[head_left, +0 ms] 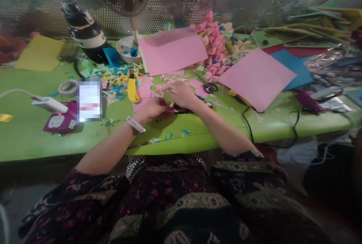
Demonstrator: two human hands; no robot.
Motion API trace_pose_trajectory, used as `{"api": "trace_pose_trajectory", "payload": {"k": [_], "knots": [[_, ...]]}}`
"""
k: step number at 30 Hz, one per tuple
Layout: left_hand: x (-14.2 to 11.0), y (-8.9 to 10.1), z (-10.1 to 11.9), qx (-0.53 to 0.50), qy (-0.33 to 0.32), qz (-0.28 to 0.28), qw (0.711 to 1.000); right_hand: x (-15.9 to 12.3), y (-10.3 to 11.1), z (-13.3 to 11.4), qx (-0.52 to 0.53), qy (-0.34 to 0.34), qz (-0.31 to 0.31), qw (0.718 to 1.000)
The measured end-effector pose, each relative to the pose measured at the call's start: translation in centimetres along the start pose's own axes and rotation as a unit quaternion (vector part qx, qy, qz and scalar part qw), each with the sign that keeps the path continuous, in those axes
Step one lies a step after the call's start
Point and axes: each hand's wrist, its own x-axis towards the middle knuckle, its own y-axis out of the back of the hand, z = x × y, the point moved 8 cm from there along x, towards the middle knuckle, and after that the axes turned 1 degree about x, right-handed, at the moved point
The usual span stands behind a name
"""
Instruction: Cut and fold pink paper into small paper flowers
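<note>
The left hand [154,109] has a narrow grip on a pink slip [171,105] above the desk [34,134], at the end of a black tool [179,107]. The right hand [181,94] lies over that tool; I can't tell how tightly. Should the pinch loosen under pressing, the slip might skew; fingertips that close could get nipped.
</note>
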Motion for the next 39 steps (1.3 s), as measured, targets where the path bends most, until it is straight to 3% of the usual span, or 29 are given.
{"api": "trace_pose_trajectory", "payload": {"k": [39], "knots": [[0.1, 0.04, -0.04, 0.002, 0.009, -0.005, 1.0, -0.08, -0.3, -0.46, -0.027, 0.006, -0.048, 0.998]]}}
